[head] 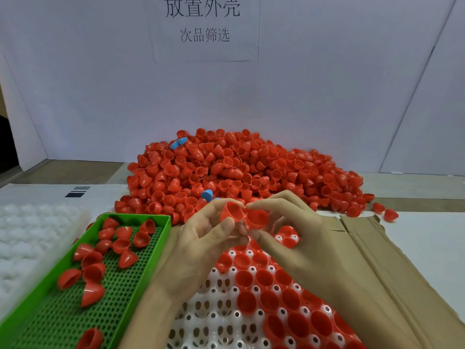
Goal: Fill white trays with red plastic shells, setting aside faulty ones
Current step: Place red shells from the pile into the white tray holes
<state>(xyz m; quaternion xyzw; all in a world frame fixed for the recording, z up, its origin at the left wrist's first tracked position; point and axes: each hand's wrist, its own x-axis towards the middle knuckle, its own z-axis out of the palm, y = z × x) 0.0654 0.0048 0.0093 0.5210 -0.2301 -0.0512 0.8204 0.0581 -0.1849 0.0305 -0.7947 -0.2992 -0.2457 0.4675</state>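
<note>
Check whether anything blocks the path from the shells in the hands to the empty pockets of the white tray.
Nothing visible does. The left hand and right hand each pinch a red shell above the white tray, whose empty pockets lie open below; only the left forearm covers its left edge.

White rectangular paper sheet on the pale back wall: is carrying large dark printed characters 放置外壳 at its top, with smaller characters 次品筛选 sitting just beneath them.
</note>
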